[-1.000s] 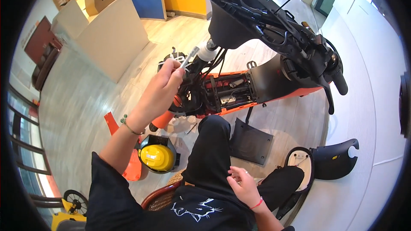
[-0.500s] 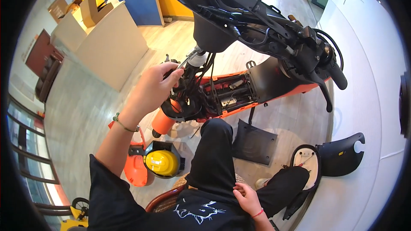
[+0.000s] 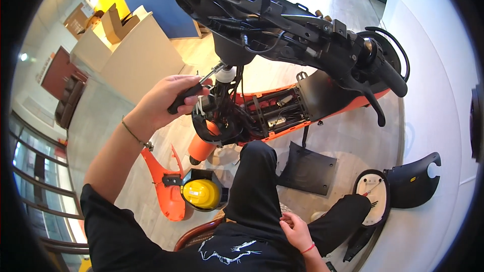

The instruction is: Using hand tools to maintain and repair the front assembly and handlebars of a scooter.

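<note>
My left hand (image 3: 169, 98) is closed around the black handle of a screwdriver (image 3: 187, 94). The screwdriver's metal shaft points up to the right, and its end is at the steering column, by a white collar (image 3: 225, 75) under the black headstock cover (image 3: 233, 50). Above and to the right stretch the dark handlebars (image 3: 302, 25) of a partly stripped orange scooter (image 3: 282, 132). Cables and the inside of its floor section lie exposed. My right hand (image 3: 296, 231) rests on my thigh with its fingers loosely extended and nothing in it.
On the floor lie an orange body panel (image 3: 170, 196), a yellow hard hat (image 3: 200, 194) in a dark holder, and a black square panel (image 3: 308, 168). The upturned seat (image 3: 372, 196) and a black curved cover (image 3: 416, 184) are by the white wall at right.
My left hand has shifted slightly left and lower, and its turned grip shows the screwdriver's black handle. The view has shifted a little; my right hand stays on my thigh.
</note>
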Demonstrator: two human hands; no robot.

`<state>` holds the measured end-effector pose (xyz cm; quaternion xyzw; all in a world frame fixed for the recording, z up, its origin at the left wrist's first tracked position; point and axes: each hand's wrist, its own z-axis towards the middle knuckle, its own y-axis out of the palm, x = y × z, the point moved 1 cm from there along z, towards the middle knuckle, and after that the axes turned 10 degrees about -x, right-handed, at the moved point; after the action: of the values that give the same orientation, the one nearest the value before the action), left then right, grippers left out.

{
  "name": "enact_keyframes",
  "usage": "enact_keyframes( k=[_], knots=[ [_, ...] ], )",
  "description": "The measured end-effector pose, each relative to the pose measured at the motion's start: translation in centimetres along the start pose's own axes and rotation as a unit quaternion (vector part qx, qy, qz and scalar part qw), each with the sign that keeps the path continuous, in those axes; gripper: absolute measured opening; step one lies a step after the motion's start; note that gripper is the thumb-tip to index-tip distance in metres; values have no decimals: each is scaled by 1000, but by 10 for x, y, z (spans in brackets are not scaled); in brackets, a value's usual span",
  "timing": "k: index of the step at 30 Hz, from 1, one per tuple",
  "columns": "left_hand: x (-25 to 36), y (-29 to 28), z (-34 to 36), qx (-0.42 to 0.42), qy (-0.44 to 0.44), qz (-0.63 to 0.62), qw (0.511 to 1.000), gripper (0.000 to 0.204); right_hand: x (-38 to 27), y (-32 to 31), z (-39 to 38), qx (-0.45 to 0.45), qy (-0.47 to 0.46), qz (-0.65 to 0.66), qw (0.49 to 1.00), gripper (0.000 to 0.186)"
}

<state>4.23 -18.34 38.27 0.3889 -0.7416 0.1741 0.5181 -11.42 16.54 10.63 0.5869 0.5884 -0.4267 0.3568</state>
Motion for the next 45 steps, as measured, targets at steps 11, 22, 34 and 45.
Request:
enact_keyframes(
  k=[11, 22, 34, 45],
  knots=[
    [-8, 0, 3, -27, 51, 9, 998, 30, 12, -3, 9, -35, -18, 18, 999, 30],
    [-15, 16, 13, 40, 25, 110, 993, 22, 11, 0, 12, -51, -17, 11, 999, 31],
    [1, 18, 22, 142, 81, 643, 748, 26, 6, 2, 14, -68, -33, 18, 997, 31],
    [-9, -3, 5, 24, 47, -69, 996, 30, 2, 6, 3, -67, -34, 10, 997, 32]
  ],
)
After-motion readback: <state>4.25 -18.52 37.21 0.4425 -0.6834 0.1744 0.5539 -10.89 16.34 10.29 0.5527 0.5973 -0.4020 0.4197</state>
